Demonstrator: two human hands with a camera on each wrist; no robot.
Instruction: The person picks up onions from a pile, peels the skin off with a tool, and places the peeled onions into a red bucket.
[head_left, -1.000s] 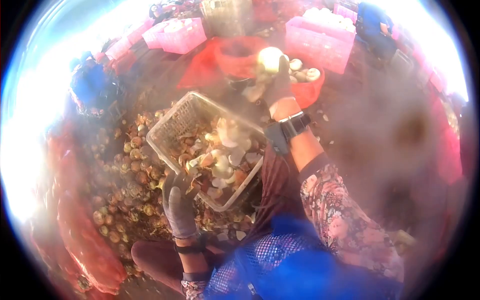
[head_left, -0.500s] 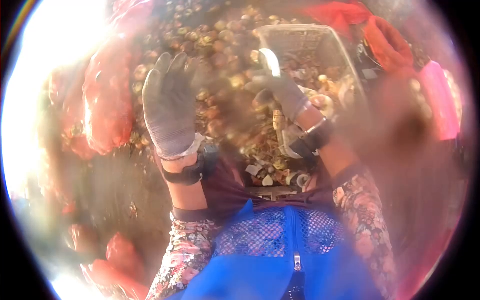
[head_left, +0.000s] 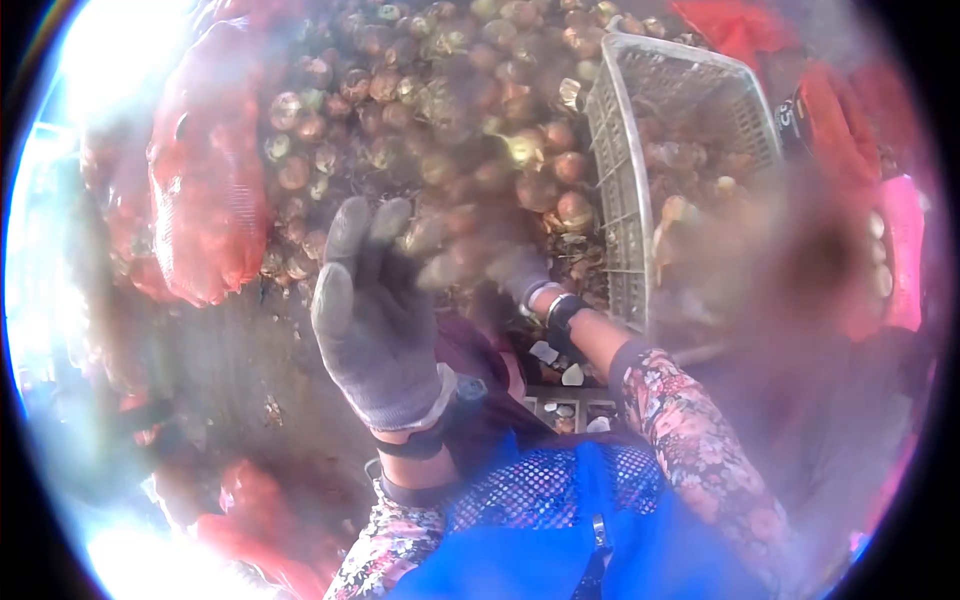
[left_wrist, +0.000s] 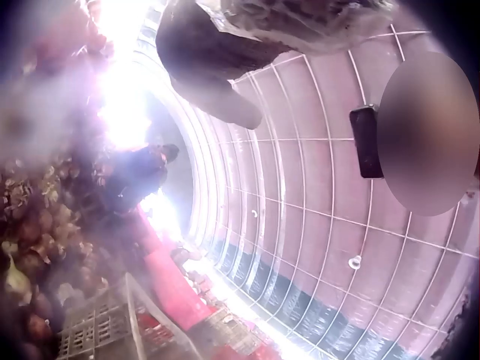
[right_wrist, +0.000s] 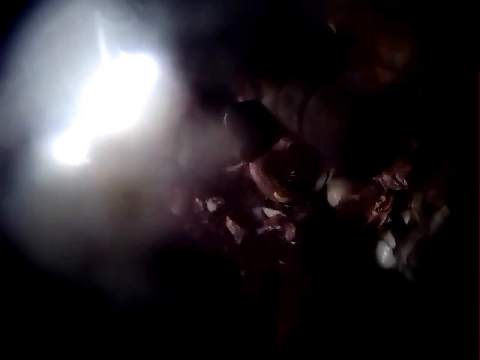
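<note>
Onions [head_left: 385,85], loose and red-brown, lie heaped in the far middle, left of a lattice-walled crate [head_left: 632,130]. At the heap's near edge, a person's gloved right hand [head_left: 512,272] is blurred; I cannot tell whether its grip pinches an onion. Nearer and left, the gloved left hand [head_left: 378,325] has its grip loosely spread, nothing visible in it. An onion pinched by flaky skin could slip and roll. A pale marking [head_left: 786,116] at far right is too small to read.
</note>
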